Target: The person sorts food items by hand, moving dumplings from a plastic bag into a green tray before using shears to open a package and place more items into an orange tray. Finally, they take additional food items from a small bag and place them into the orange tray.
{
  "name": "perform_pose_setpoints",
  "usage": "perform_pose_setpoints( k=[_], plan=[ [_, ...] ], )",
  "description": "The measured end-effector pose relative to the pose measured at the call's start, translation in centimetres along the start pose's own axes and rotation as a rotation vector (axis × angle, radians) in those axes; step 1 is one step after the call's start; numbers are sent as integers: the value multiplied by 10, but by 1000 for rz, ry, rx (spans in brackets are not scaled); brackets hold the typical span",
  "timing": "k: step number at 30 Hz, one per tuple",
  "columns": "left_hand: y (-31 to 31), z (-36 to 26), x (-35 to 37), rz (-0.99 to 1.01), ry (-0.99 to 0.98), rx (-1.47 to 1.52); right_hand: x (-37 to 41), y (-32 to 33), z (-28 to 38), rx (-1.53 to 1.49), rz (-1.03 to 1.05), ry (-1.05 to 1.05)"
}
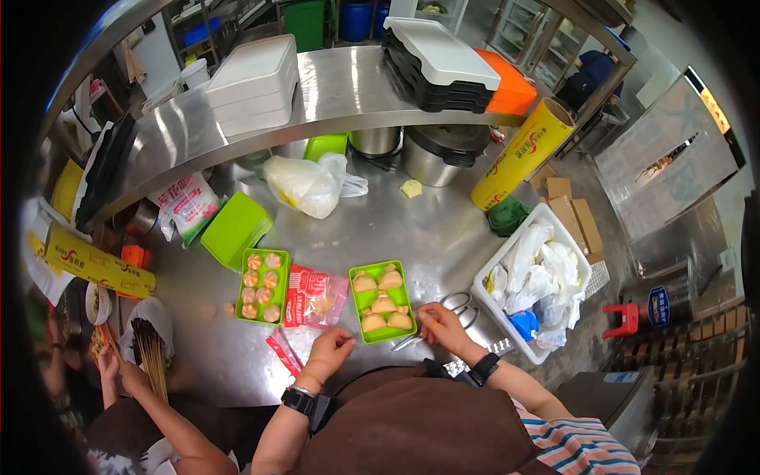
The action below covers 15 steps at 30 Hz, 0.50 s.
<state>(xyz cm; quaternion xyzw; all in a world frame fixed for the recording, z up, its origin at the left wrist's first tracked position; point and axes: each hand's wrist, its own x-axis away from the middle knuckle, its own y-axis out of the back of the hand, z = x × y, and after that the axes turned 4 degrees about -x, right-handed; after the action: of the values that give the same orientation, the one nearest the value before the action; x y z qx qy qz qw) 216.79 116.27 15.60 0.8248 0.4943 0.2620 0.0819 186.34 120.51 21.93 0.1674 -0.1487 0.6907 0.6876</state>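
Note:
Between my hands lies a green tray of pale, folded dumplings. My left hand is off its lower left corner, fingers loosely bent, nothing visible in them. On the tray's right side is my right hand, fingers apart and close to the rim. Scissors lie partly under that hand, handles beyond it and blades toward the tray. A red and clear food bag lies left of the dumpling tray. Beside it stands a second green tray with orange-and-white balls. A torn red strip is near my left hand.
A white bin of plastic bags stands at right. Yellow film rolls flank the steel table. A raised shelf carries stacked boxes. At left, a co-worker's hands are near skewers. A green box sits behind the trays.

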Motion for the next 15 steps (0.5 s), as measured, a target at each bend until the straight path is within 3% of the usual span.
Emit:
perform_pose_setpoints(
  k=[4, 15],
  plan=[
    [7, -25, 10, 26, 117, 105, 2, 17, -19, -31, -100, 20],
    [3, -22, 7, -42, 151, 262, -6, 25, -22, -162, -158, -58]
  ],
)
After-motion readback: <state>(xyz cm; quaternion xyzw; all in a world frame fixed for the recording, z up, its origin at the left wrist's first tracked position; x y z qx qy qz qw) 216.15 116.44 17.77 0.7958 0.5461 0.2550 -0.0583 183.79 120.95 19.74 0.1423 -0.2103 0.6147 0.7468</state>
